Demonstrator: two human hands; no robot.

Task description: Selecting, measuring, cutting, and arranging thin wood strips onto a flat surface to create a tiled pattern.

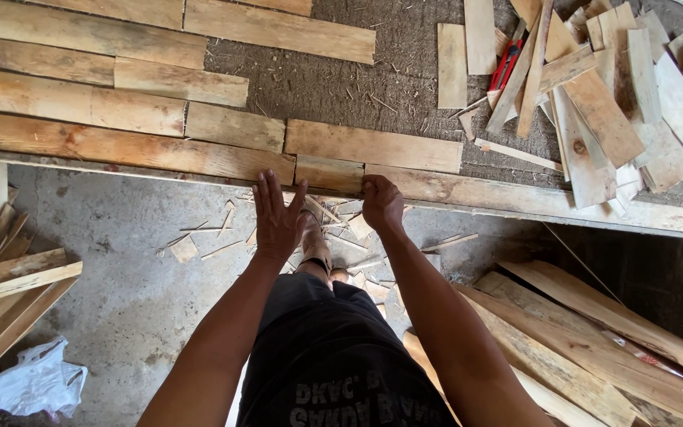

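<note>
Head view, looking down: 2 bare arms reach to the near edge of a raised platform (405, 55) covered in coarse brown matting, where wooden boards lie in rows. Left hand (278, 217): open, fingers spread, pressed against the near edge where a long board (120, 149) ends. Right hand (381, 202): curled, fingers closed over the near edge of a short board (328, 174). Short board: sits at the platform's near edge, between the long board on its left and a pale edge rail (531, 200) running right; it appears touching both, though the joints are partly hidden by the hands. Step in hand, as judged: seating the short board into the gap in the near row. Next move, as judged, calls for a firm push away from the body with the left palm steadying the neighbour, so the ends meet flush. Far right: loose heap of offcuts (618, 103), with a red-handled tool (506, 65) lying among them. Near right: stacked planks (594, 340). Near left: more planks (9, 277) and a crumpled white bag (37, 383) on the concrete floor (120, 300), with chips scattered beneath the hands.
</note>
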